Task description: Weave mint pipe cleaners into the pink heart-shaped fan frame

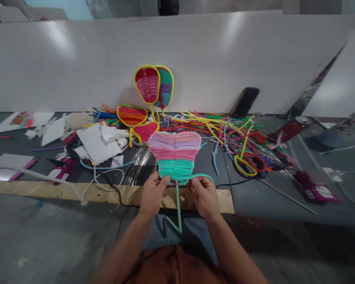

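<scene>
Between my hands is a fan-shaped piece (175,152) built of pipe cleaners, banded in pink, lilac and turquoise. A green pipe-cleaner stem (178,205) hangs below it and bends sharply at its end. My left hand (154,191) pinches the lower left edge, thumb in front. At the lower right edge, my right hand (203,194) has its fingers closed on a loose turquoise pipe cleaner (205,176), whose end curves out to the right. The fingers behind the piece are partly hidden.
Finished yellow-rimmed fans (147,85) lean on the white board (91,59). Loose pipe cleaners (201,122) pile along its foot. Around them are white paper (97,144), a phone (246,101), a can (294,128), yellow-handled scissors (245,166), purple glue guns (60,170) and cables.
</scene>
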`<state>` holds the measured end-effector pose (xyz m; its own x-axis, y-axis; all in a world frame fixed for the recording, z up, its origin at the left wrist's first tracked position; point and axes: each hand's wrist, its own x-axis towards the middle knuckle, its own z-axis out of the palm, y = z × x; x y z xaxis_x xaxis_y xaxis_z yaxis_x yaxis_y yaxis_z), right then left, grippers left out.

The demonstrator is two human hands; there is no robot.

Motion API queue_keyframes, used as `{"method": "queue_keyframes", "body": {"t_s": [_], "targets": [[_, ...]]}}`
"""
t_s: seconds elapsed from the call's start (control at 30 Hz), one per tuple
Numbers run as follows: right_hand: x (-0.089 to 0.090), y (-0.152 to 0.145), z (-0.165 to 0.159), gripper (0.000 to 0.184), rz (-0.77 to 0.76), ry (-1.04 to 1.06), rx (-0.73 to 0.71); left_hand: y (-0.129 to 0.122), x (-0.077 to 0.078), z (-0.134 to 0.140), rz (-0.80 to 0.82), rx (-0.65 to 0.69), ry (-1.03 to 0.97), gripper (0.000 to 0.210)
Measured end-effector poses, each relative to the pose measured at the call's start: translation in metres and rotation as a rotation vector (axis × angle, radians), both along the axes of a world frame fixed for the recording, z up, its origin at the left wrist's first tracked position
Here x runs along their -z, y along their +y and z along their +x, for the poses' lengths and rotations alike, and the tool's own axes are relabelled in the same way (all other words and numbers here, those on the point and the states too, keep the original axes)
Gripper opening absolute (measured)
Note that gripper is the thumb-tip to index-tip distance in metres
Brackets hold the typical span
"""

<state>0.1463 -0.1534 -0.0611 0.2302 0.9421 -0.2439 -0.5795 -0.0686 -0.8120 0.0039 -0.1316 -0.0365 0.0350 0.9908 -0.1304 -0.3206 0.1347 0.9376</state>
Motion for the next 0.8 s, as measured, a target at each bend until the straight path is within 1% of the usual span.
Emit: {"method": "queue_keyframes", "body": {"t_s": [0.07,0.13,0.17,0.23,0.3,0.43,0.5,0.63,0.8], "targets": [[-0.002,0.0,0.0,0.021,0.011,0.051,0.012,0.0,0.001,-0.001,0.004,-0.004,0.008,0.023],[-0.006,0.0,-0.001,0.019,0.021,0.107,-0.008,0.001,0.001,-0.001,0.014,-0.024,0.022,0.024],[-0.008,-0.001,-0.002,0.021,0.024,0.123,-0.037,0.001,0.001,-0.001,0.019,-0.046,0.03,0.024],[-0.011,-0.001,-0.003,0.034,0.035,0.138,-0.105,0.0,0.0,-0.001,0.03,-0.088,0.054,0.026],[-0.013,-0.002,-0.005,0.04,0.039,0.148,-0.11,-0.001,0.0,0.0,0.05,-0.107,0.095,0.025],[-0.015,0.0,-0.007,0.024,-0.006,0.185,0.003,-0.006,0.0,-0.002,0.111,-0.088,0.208,0.023],[-0.016,0.0,-0.007,0.023,-0.008,0.194,0.016,-0.007,0.002,-0.002,0.127,-0.084,0.226,0.023],[-0.017,0.001,-0.007,0.025,0.004,0.186,0.004,-0.007,0.003,-0.002,0.103,-0.093,0.125,0.027],[-0.018,0.0,-0.006,0.027,0.012,0.16,-0.027,-0.006,-0.002,0.0,0.013,-0.029,-0.036,0.027]]}}
